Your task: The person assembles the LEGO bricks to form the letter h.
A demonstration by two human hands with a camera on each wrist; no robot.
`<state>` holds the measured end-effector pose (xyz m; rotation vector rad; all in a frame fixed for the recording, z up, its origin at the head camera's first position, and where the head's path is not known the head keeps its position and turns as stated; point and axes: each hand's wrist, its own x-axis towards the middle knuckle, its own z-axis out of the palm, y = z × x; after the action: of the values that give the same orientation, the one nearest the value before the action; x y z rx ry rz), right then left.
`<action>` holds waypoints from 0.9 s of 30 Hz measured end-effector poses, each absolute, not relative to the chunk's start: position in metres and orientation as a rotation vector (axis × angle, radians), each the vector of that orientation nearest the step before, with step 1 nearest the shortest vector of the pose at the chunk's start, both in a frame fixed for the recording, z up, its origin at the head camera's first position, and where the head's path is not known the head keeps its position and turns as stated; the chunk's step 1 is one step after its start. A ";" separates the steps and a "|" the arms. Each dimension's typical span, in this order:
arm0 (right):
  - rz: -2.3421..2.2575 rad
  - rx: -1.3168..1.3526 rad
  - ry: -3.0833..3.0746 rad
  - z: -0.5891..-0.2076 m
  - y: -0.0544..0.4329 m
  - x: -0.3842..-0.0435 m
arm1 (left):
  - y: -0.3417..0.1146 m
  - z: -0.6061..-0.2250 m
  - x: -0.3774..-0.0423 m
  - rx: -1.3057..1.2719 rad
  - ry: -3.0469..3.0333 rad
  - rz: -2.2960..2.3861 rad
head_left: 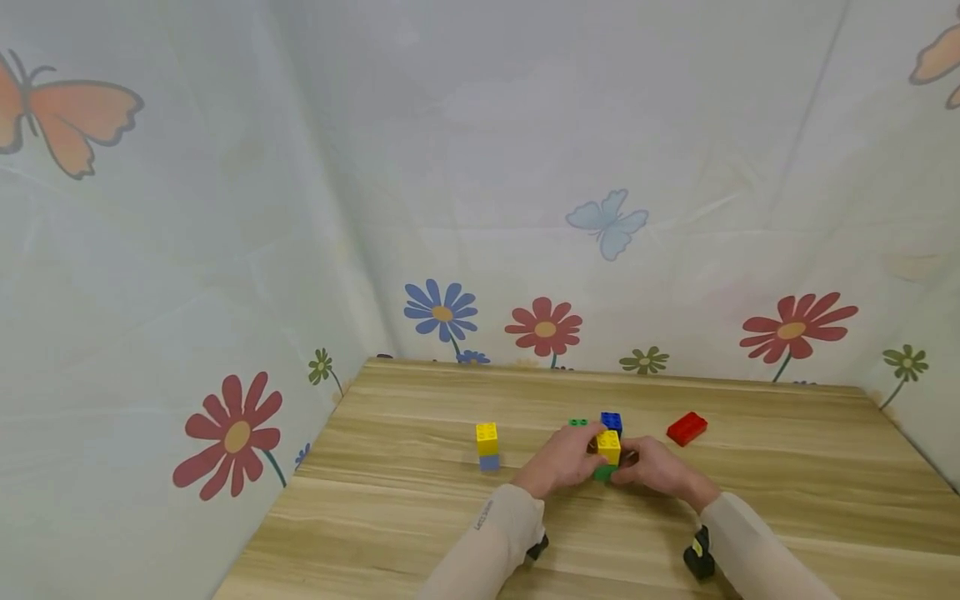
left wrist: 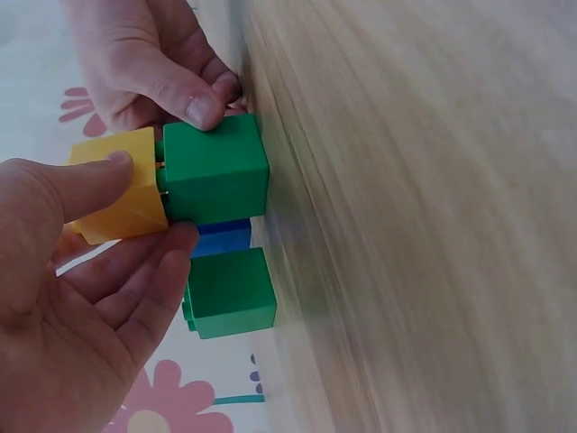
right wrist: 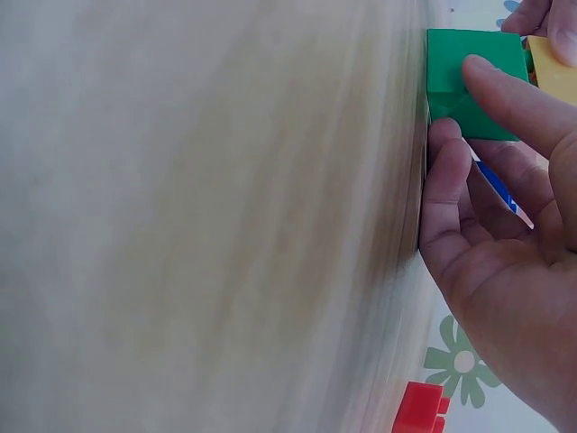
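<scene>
Head view, backdrop: white fabric printed with butterflies and flowers (head_left: 495, 167) hangs behind the table and along its left side.
Tabletop: a light wood-grain surface (head_left: 360, 517) bears the blocks.
Left stack: a square yellow studded plastic block (head_left: 487, 437) sits upright on a light-blue plastic block (head_left: 489, 462), apart from both hands.
Left hand (head_left: 566, 454): reaching out of a pale sleeve (head_left: 487, 533), it pinches a second square yellow studded plastic block (head_left: 608, 447) between thumb and fingers.
Rear green: a green studded plastic block (head_left: 577, 422) stands on the table beyond the left hand, partly covered by it.
Held pair: the second yellow block is above a square green plastic block (head_left: 604, 473) between the hands; green studs show in a narrow gap between the two. Whether the lower green base touches the wood is hard to tell.
Blue: a dark-blue studded plastic block (head_left: 611, 421) stands just behind the pair.
Right hand (head_left: 656, 465): clamped on the lower green block, thumb flat on its face, fingers bent at its side.
Red: a low red studded plastic block (head_left: 687, 428) lies on the table to the right, untouched.
</scene>
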<state>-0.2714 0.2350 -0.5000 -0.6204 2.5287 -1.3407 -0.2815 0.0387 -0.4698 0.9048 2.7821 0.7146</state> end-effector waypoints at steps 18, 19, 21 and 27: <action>-1.376 -0.605 2.489 -0.498 0.237 -0.272 | 0.039 -0.469 -0.283 0.949 2.805 0.679; -1.373 -0.606 2.490 -0.498 0.237 -0.272 | 0.039 -0.469 -0.283 0.950 2.805 0.676; -1.362 -0.608 2.495 -0.499 0.237 -0.273 | 0.039 -0.469 -0.283 0.942 2.802 0.681; -1.348 -0.608 2.496 -0.501 0.237 -0.273 | 0.041 -0.468 -0.281 0.893 2.818 0.633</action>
<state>-0.2730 0.2369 -0.5010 -0.6083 2.4962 -1.3480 -0.2806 0.0414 -0.4677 0.8928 2.8183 0.6333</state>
